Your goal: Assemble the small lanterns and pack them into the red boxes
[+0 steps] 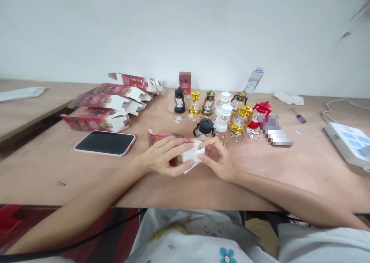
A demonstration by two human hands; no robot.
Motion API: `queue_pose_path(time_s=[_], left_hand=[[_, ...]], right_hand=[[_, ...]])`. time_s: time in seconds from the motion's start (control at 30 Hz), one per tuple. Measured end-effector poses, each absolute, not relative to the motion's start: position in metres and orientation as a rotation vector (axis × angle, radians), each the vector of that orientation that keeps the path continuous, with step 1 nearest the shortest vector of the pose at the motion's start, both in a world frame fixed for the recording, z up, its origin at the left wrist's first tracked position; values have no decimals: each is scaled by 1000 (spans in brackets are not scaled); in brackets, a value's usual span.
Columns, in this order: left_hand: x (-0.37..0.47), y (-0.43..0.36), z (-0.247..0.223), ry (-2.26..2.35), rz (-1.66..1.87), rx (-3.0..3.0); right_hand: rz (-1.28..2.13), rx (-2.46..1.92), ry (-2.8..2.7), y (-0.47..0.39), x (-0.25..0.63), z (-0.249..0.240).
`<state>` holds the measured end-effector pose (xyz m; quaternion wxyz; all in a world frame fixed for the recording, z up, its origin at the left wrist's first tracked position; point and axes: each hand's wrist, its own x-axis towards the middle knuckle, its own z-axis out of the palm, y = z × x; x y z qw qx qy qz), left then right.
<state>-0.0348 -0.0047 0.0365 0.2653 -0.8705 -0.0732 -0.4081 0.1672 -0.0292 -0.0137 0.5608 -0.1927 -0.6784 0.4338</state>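
Observation:
A red printed box (189, 155) with white flaps lies on its side near the middle of the table. Over its body, my left hand (167, 155) is wrapped, fingers pointing right. At the flap end, my right hand (216, 158) pinches a white flap between thumb and fingers. Just behind the hands stands a black lantern (205, 127). Beyond it are a gold lantern (241, 118), a white lantern (223, 118), a red lantern (260, 114) and several others, with small metal pieces around them. The inside of the box is hidden.
Several open red boxes (98, 119) lie at the left, behind a phone (105, 143). One upright red box (185, 84) stands by the wall. A tilted bottle (254, 80), crumpled tissue (289, 98), screwdriver (300, 117) and white device (348, 143) are towards the right.

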Motion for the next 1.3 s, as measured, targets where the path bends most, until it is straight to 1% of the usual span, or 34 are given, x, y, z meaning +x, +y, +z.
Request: queue_pose_path(time_s=[0.17,0.33,0.53,0.77,0.87,1.0,1.07,1.17,1.23,1.3], left_hand=[[-41,2,35,8,-999,-2280],[-42,4,32,-4,-1028,-2289],[-34,0,30,-19,-1165,-2291],[-40,2,33,22,-1050,-2305],[-44,4,31,88,-1053,-2310],[-43,2,27,150,-1122,-2299],[-40,1,26,192,-1167,-2263],[-39,3,27,199,-1130,-2235],[-42,7,29,113,-1092,-2262],[-46,11,29,-70,-1119,-2303]], right_hand=[[1024,-450,-1617,-29,168,-15],[1021,-492,-1607,-31,166,-15],[1008,-479,-1584,-31,164,-14],[1045,-522,-1573,-29,164,-17],[1091,-510,-1590,-27,165,-18],[1105,-482,-1761,-27,166,-17],[1032,-445,-1795,-28,166,-14],[796,-460,-1754,-31,168,-10],[596,-477,-1714,-32,171,-9],[375,-474,-1692,-31,176,-10]])
